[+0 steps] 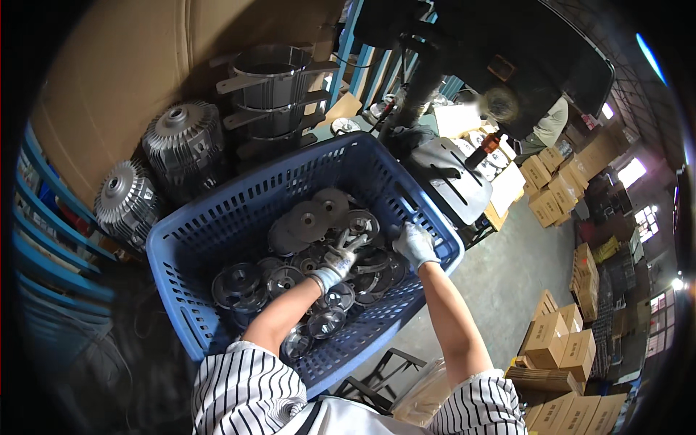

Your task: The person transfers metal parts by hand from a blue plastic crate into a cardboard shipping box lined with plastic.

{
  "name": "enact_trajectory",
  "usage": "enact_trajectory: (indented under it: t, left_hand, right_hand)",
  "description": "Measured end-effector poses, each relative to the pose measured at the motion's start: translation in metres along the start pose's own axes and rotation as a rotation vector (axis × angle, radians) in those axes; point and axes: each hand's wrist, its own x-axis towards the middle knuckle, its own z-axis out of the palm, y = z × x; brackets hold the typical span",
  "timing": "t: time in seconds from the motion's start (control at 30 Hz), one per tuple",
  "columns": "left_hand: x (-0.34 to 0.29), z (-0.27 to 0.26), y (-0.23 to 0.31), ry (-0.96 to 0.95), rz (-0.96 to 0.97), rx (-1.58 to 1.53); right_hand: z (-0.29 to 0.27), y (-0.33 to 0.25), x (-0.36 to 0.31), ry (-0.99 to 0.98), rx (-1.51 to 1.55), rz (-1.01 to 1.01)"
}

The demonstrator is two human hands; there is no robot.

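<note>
A blue plastic basket [185, 301] with slotted walls holds several round metal motor end covers [310, 220], loosely piled. My left hand [338, 262], in a pale work glove, is over the middle of the pile with its fingers apart, touching or just above the covers. By the basket's right inner wall is my right hand [416, 245], also gloved. Its fingers are bent together, and whatever may be in them is hidden. Below it lie darker round covers [390, 272].
Finned metal motor housings [185, 141] stand behind the basket on the left, beside stacked dark ring-shaped castings [272, 98]. Blue rails [54, 228] run along the left. A worktable with a grey panel [451, 177] is beyond the basket, near another person [549, 125]. Cardboard boxes [547, 339] stand at right.
</note>
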Motion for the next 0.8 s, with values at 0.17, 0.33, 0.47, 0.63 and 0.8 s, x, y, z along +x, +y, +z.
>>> enact_trajectory:
  t: [0.17, 0.33, 0.47, 0.63, 0.8]
  left_hand:
    - [-0.012, -0.044, 0.032, -0.243, 0.106, 0.507]
    - [-0.024, -0.069, 0.034, 0.123, 0.207, -0.039]
    - [-0.021, -0.097, 0.051, 0.285, 0.318, -0.585]
    - [-0.021, -0.146, 0.044, 0.068, -0.442, -0.365]
    - [-0.012, -0.109, -0.049, 0.042, -0.125, -1.621]
  right_hand:
    - [-0.054, 0.03, -0.044, 0.266, 0.375, 0.053]
    - [-0.083, 0.049, -0.125, 0.27, 1.584, 0.098]
    - [-0.072, 0.088, -0.182, 0.351, 1.697, 0.225]
    - [-0.067, 0.099, -0.238, 0.436, 1.849, 0.268]
    - [-0.057, 0.105, -0.272, 0.393, 1.696, 0.364]
